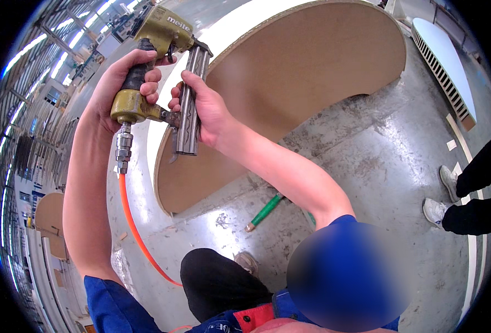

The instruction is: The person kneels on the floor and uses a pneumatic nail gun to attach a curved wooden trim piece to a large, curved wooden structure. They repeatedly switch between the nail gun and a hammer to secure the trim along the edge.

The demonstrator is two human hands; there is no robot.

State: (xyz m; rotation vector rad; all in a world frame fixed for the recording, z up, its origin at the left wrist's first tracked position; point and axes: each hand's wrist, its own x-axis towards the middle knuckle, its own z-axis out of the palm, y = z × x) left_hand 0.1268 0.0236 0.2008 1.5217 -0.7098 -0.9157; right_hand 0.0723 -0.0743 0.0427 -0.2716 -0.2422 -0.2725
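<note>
1 nailer (159,34) | L hand (110,89) curled rnd grip (136,73) | R hand (209,110) clasped rnd mag (187,130) | orange hose (131,226) att. below

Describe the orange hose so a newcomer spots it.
Find the big curved brown panel, then the olive air gun by its left end. From the gun's silver coupling, the hose curves toward the knee, its bright orange unlike the grey floor.

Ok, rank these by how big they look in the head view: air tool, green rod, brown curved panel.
1. Brown curved panel
2. Air tool, though being nearer the camera makes it look bigger
3. Green rod
</note>
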